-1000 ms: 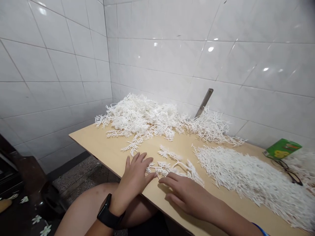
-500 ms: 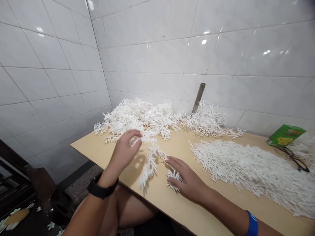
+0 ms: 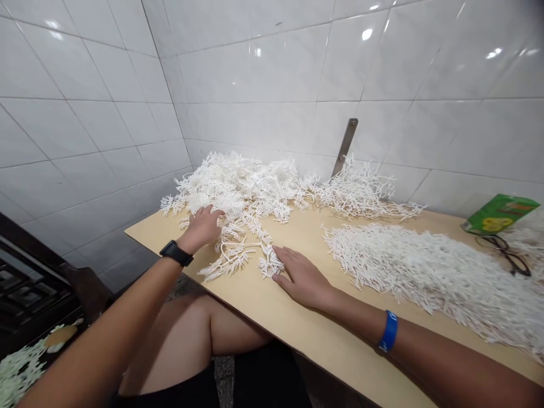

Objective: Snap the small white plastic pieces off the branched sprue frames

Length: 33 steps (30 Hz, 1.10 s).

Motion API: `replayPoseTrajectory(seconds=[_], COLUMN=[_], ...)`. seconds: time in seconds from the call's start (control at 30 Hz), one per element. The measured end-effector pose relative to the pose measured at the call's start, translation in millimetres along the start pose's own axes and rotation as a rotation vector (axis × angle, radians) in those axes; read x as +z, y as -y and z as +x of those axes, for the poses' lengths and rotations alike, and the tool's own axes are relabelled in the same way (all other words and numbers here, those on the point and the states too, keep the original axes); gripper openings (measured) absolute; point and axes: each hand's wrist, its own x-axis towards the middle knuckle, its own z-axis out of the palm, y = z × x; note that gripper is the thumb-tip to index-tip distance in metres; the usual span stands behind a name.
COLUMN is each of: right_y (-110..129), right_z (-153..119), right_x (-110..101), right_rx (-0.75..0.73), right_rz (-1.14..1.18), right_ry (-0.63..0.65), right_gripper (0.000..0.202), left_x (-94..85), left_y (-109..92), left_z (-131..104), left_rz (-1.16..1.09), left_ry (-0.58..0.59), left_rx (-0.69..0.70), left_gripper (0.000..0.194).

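Observation:
My left hand (image 3: 203, 228) reaches to the near edge of a heap of white branching plastic sprigs (image 3: 246, 181). Its fingers are apart and touch or hover just over the sprigs; I cannot tell which. Lower down, my right hand (image 3: 304, 277) lies nearly flat on the board, fingers stretched out, its fingertips and thumb against a small white sprig cluster (image 3: 268, 262). Between the two hands lies a longer branched sprig (image 3: 229, 258), close to the board's front edge.
The tan board (image 3: 250, 306) stands against a tiled wall. On the right lies a wide bed of small white pieces (image 3: 425, 272), with a green packet (image 3: 499, 214) and dark-framed glasses (image 3: 508, 255) beyond it. A metal bracket (image 3: 345, 146) rises at the back. Pale pieces (image 3: 21, 362) sit lower left.
My left hand has moved away to the heap and its fingers have spread. The sprigs that were blurred beneath it now rest on the board. My right hand has shifted left with the small cluster.

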Motion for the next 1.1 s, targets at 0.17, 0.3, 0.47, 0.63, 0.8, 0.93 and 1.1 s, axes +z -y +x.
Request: replayPoseTrajectory(seconds=[0.17,0.3,0.47,0.63,0.8,0.93,1.1], right_y=[0,-1,-1,4,4,1,7], right_z=[4,2,5,5,2,1,3], right_x=[5,3,-3,-11,-12,-11,-10], right_rx=[-0.017,0.041,0.078,0.103,0.06,0.032,0.099], right_rz=[0.008,0.095,0.243,0.336,0.539,0.627,0.824], right_ry=[-0.053,-0.133,-0.221,-0.248,-0.222,-0.149,-0.096], right_gripper=[0.058,0.05,0.035,0.032,0.041,0.042,0.045], left_x=[14.9,46.8,60.7,51.2,61.0,65.7,64.4], left_y=[-69,-93,-66,-63,-83,-86,-87], left_z=[-80,-129,-110,-74,-91,-106,-102], left_rz=[-0.128,-0.344,-0.37,-0.607,-0.848,-0.834,-0.861], left_ry=[-0.344,-0.067,0.089,0.082,0.1,0.168,0.258], left_rx=[0.146,0.16,0.088,-0.013,-0.142,-0.083,-0.093], left_gripper=[0.03,0.029,0.043,0.029,0.04,0.036,0.055])
